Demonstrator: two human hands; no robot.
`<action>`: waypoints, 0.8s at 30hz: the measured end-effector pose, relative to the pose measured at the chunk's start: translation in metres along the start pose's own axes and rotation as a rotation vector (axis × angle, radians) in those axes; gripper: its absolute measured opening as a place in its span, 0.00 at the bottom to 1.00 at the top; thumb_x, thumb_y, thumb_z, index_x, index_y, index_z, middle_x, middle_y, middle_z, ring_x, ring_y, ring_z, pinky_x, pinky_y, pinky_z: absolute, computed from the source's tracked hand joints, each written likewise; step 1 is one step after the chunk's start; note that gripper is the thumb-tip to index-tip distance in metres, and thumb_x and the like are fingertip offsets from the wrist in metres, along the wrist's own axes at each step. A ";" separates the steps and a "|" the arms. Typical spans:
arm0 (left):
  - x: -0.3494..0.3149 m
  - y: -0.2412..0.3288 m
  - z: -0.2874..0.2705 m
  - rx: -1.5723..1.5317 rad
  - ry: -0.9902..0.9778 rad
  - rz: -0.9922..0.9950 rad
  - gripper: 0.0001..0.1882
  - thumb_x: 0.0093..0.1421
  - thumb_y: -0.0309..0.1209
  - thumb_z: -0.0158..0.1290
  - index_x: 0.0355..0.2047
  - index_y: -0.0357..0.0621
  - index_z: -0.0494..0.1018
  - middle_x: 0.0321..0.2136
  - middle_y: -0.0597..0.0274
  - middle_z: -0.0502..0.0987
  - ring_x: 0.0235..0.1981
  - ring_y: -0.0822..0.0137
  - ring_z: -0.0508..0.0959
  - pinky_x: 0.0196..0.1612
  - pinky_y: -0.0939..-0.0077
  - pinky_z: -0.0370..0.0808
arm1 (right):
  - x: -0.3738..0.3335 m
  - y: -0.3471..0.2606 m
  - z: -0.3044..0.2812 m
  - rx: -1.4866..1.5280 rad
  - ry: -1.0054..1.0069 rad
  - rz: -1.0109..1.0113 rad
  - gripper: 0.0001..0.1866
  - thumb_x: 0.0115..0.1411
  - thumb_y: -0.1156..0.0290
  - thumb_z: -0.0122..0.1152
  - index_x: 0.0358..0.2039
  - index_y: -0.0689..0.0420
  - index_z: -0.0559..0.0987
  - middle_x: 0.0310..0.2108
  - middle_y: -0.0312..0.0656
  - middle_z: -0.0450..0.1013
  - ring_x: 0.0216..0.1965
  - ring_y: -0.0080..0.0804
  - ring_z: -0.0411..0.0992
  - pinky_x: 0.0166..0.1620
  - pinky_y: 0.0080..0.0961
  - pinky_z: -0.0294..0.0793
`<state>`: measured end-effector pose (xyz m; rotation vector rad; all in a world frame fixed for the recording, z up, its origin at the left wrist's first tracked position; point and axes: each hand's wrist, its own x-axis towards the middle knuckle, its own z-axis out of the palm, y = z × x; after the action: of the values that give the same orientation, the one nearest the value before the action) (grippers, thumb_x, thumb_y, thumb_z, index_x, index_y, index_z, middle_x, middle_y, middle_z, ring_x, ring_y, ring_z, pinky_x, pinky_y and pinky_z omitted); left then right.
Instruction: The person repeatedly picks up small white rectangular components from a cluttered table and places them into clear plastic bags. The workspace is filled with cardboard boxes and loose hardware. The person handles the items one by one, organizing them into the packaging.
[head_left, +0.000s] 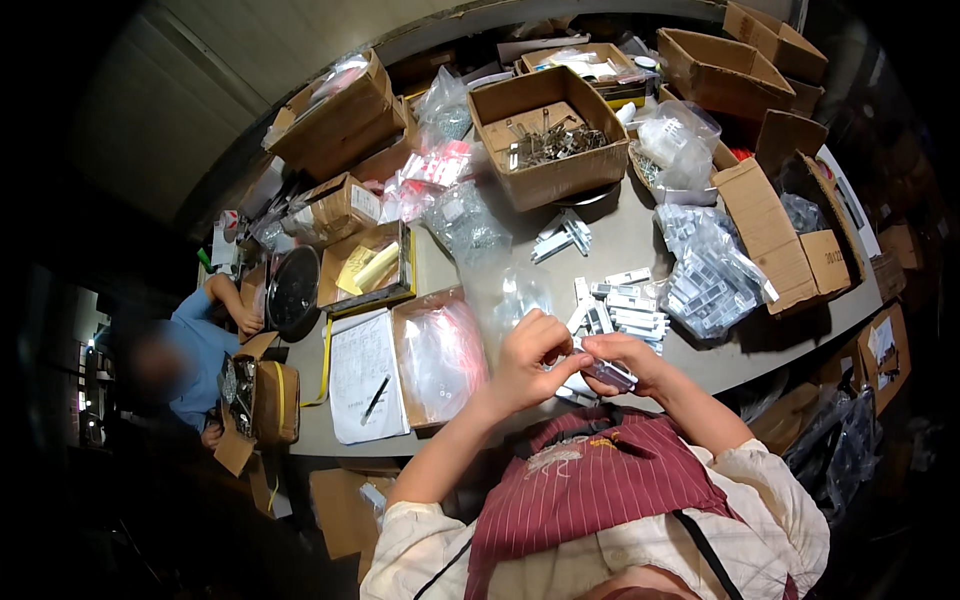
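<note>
Close in front of my body, my right hand (627, 361) is wrapped round a shiny grey oblong metal fitting (612, 376). My left hand (537, 362) is closed in a pinch against the fitting's left end; the fingers hide whatever is between them. Just beyond both hands lies a loose pile of similar white and grey fittings (630, 312). A few more fittings (563, 236) sit farther back on the grey table (440, 262). To the right of the pile, a clear plastic bag (705, 280) is full of such parts.
Left of my hands are a carton of clear plastic bags (440, 355) and a paper sheet (350, 370) with a pen (376, 396). A carton of small metal parts (548, 150) stands at the back. An open carton (785, 235) is at right. Another person (200, 340) works at far left.
</note>
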<state>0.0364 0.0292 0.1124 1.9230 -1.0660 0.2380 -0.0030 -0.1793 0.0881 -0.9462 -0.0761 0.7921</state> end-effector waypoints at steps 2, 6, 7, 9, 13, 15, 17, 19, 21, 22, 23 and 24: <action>0.016 0.027 -0.007 -0.064 -0.041 0.148 0.06 0.51 0.26 0.65 0.28 0.42 0.78 0.21 0.62 0.74 0.24 0.61 0.70 0.27 0.71 0.66 | 0.011 0.024 -0.026 0.073 0.207 -0.015 0.26 0.70 0.48 0.46 0.35 0.60 0.77 0.15 0.37 0.68 0.12 0.22 0.62 0.16 0.19 0.57; -0.003 0.027 -0.005 -0.345 -0.077 -0.192 0.08 0.52 0.25 0.64 0.32 0.39 0.77 0.22 0.65 0.75 0.25 0.69 0.73 0.28 0.76 0.67 | 0.002 -0.004 -0.009 0.130 0.144 -0.066 0.25 0.72 0.48 0.41 0.40 0.59 0.75 0.14 0.37 0.66 0.11 0.22 0.59 0.15 0.19 0.56; -0.006 0.024 -0.013 -0.602 -0.057 -0.400 0.08 0.53 0.25 0.64 0.31 0.39 0.76 0.22 0.66 0.75 0.25 0.71 0.73 0.28 0.77 0.67 | 0.002 -0.007 -0.006 0.160 0.091 -0.080 0.25 0.73 0.48 0.41 0.41 0.59 0.75 0.14 0.37 0.65 0.11 0.22 0.59 0.15 0.18 0.56; -0.013 0.016 -0.027 -1.091 -0.024 -0.661 0.07 0.55 0.23 0.63 0.27 0.42 0.73 0.24 0.69 0.75 0.28 0.78 0.73 0.32 0.80 0.68 | 0.005 -0.007 -0.007 0.221 0.053 -0.113 0.25 0.73 0.48 0.40 0.42 0.59 0.73 0.14 0.37 0.65 0.11 0.22 0.58 0.15 0.18 0.56; -0.009 0.000 -0.029 -1.160 0.477 -0.540 0.05 0.58 0.23 0.59 0.27 0.42 0.73 0.26 0.68 0.75 0.28 0.78 0.73 0.33 0.84 0.68 | 0.011 0.007 -0.023 0.280 0.159 -0.124 0.24 0.73 0.49 0.38 0.43 0.57 0.73 0.14 0.37 0.64 0.10 0.22 0.57 0.14 0.18 0.55; 0.008 -0.025 -0.039 -0.918 0.776 -0.526 0.05 0.59 0.25 0.58 0.28 0.41 0.73 0.26 0.69 0.75 0.27 0.79 0.72 0.31 0.85 0.66 | 0.014 0.016 -0.031 0.259 0.181 -0.142 0.24 0.73 0.49 0.38 0.43 0.57 0.73 0.14 0.36 0.64 0.10 0.22 0.57 0.14 0.17 0.54; 0.024 -0.050 -0.059 -0.682 0.794 -0.596 0.05 0.60 0.26 0.59 0.28 0.41 0.74 0.24 0.71 0.74 0.25 0.79 0.72 0.28 0.85 0.65 | 0.013 0.016 -0.032 0.237 0.226 -0.129 0.24 0.73 0.49 0.37 0.43 0.57 0.73 0.14 0.36 0.64 0.09 0.21 0.56 0.14 0.17 0.54; 0.024 -0.090 -0.068 -0.192 0.562 -0.680 0.08 0.56 0.31 0.62 0.27 0.39 0.77 0.20 0.69 0.76 0.23 0.75 0.74 0.28 0.78 0.70 | 0.016 0.015 -0.030 0.236 0.254 -0.130 0.23 0.73 0.49 0.38 0.42 0.57 0.73 0.14 0.36 0.64 0.09 0.21 0.56 0.14 0.17 0.54; 0.022 -0.115 -0.063 0.010 0.287 -0.728 0.12 0.54 0.35 0.63 0.27 0.38 0.78 0.21 0.63 0.78 0.24 0.69 0.77 0.30 0.72 0.73 | 0.017 0.013 -0.030 0.243 0.263 -0.138 0.24 0.73 0.49 0.38 0.42 0.57 0.73 0.14 0.36 0.64 0.09 0.20 0.55 0.14 0.17 0.54; 0.018 -0.129 -0.060 0.110 0.145 -0.749 0.14 0.53 0.37 0.64 0.27 0.37 0.78 0.21 0.60 0.79 0.24 0.66 0.79 0.31 0.70 0.74 | 0.016 0.012 -0.030 0.251 0.257 -0.146 0.24 0.73 0.49 0.38 0.42 0.57 0.72 0.14 0.36 0.65 0.08 0.21 0.55 0.14 0.17 0.54; 0.011 -0.149 -0.059 0.103 -0.038 -0.803 0.19 0.49 0.43 0.65 0.28 0.36 0.79 0.24 0.51 0.81 0.27 0.58 0.81 0.33 0.65 0.76 | 0.016 0.011 -0.030 0.261 0.250 -0.152 0.24 0.73 0.49 0.38 0.42 0.57 0.72 0.14 0.36 0.65 0.08 0.21 0.55 0.14 0.17 0.54; 0.015 -0.146 -0.060 0.151 -0.176 -0.828 0.17 0.51 0.41 0.64 0.27 0.37 0.78 0.22 0.54 0.80 0.26 0.61 0.81 0.32 0.68 0.75 | 0.013 0.011 -0.034 0.276 0.258 -0.166 0.24 0.73 0.49 0.38 0.42 0.57 0.72 0.15 0.36 0.65 0.08 0.21 0.54 0.14 0.17 0.54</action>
<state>0.1695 0.1003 0.0653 2.3812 -0.2869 -0.3298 0.0133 -0.1910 0.0552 -0.7618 0.1738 0.5067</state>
